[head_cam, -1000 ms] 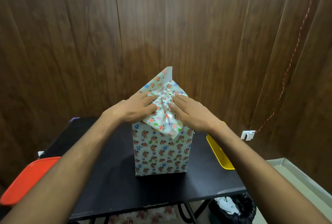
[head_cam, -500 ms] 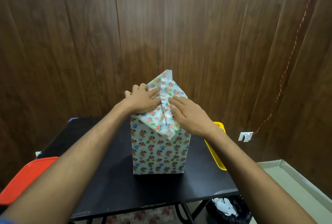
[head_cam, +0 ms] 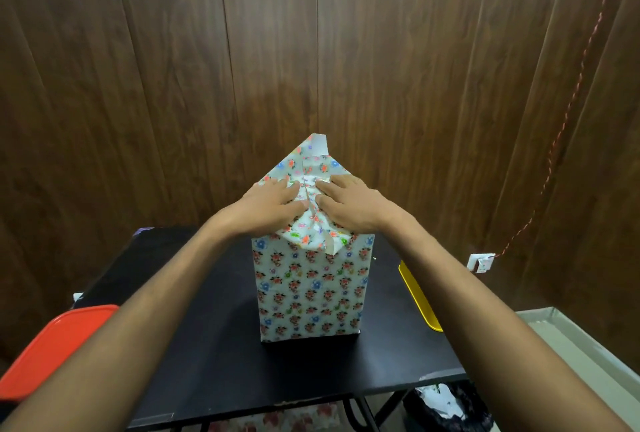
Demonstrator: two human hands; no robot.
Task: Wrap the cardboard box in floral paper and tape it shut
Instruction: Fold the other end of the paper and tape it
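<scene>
The box (head_cam: 310, 288) stood mid-surface (head_cam: 214, 355), with bare black room in front of it and to either side. A red lid (head_cam: 59, 345) blocked the near left edge; a yellow tray (head_cam: 417, 296) lined the right edge. The wall (head_cam: 311, 50) closed off the space behind.

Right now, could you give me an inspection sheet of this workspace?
Surface: black table, mostly bare.
Job's things: box upright, covered in floral paper; far flap standing up, near flap folded down.
Clutter: red lid at left edge, yellow tray at right edge.
Grippers: left hand and right hand flat, pressing the top folds.
Cables: red cord running to a wall socket.
Surroundings: wood-panel wall; no tape seen.
</scene>
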